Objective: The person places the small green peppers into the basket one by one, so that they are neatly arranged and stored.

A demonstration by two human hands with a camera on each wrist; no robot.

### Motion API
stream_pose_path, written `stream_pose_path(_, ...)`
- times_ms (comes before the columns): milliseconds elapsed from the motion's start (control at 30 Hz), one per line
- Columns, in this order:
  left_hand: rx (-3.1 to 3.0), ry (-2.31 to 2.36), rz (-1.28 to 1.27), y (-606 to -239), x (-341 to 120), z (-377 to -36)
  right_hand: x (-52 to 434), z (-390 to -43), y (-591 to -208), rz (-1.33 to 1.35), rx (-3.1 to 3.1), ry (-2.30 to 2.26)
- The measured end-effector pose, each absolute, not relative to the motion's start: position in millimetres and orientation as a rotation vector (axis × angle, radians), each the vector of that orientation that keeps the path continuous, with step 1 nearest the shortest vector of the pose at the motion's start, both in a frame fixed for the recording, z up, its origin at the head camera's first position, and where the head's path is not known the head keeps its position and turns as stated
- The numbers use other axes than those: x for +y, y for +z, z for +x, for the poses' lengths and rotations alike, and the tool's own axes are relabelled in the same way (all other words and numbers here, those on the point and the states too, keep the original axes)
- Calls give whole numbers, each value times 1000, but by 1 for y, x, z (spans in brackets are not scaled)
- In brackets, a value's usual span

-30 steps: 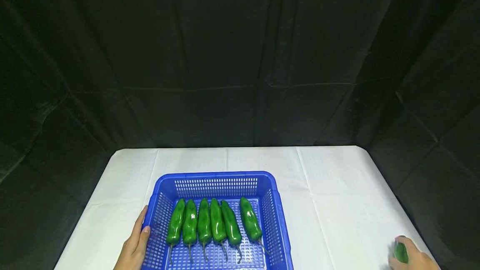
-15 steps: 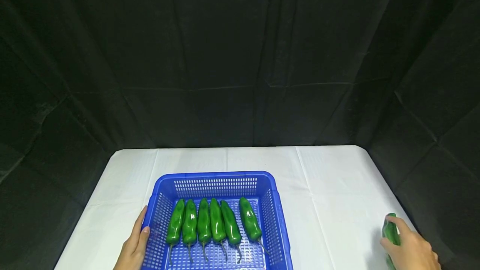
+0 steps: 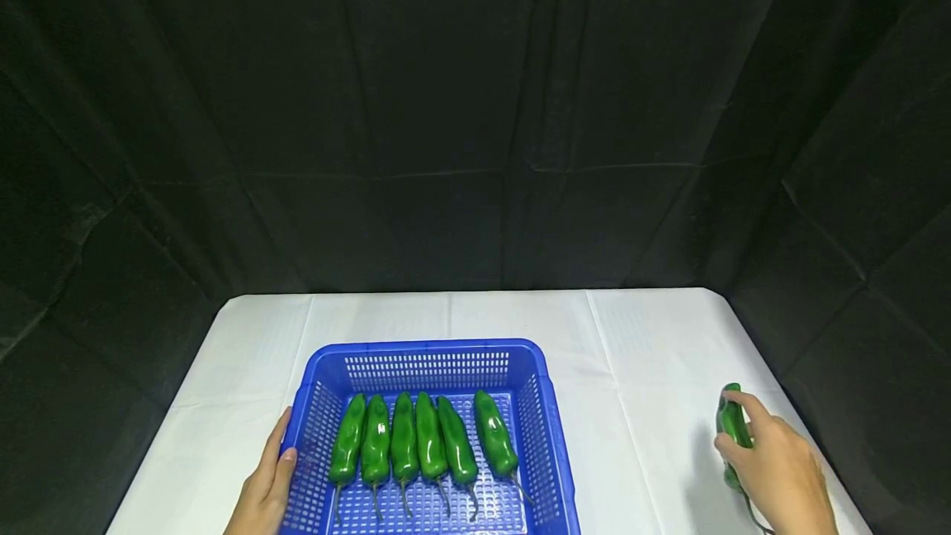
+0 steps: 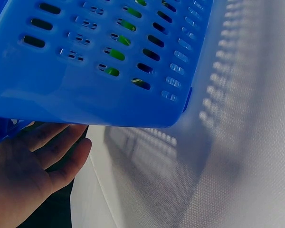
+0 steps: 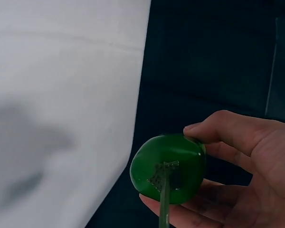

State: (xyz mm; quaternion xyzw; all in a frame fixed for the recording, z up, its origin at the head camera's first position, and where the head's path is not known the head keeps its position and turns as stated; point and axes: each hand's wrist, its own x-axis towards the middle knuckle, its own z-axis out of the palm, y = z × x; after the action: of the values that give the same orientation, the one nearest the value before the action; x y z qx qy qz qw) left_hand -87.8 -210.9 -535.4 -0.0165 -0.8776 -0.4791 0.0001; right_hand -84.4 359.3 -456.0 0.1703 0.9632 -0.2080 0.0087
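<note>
Over the right part of the table, my right hand holds a glossy green chili pepper between thumb and fingers. In the right wrist view that pepper shows its stem end toward the camera, with fingertips on both sides. My left hand rests at the left side of a blue plastic basket, its fingers nearly straight along the rim. The left wrist view shows the left hand beside the basket wall, fingertips partly hidden behind it. Several green chili peppers lie side by side in the basket, stems toward me.
A white cloth covers the table. Black fabric hangs behind it and at both sides. A gap separates the rightmost pepper in the basket from the others.
My right hand has come in from the lower right and moved left and farther up the table with the pepper, now fully in view. The left hand and the basket have stayed put.
</note>
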Motion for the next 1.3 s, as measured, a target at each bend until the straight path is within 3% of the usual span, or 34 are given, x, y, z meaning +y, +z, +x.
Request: stream_pose_path(1300, -2771, -1524, -45, -534, -210, -88, 234, -133, -405, 20, 3119, -1036)
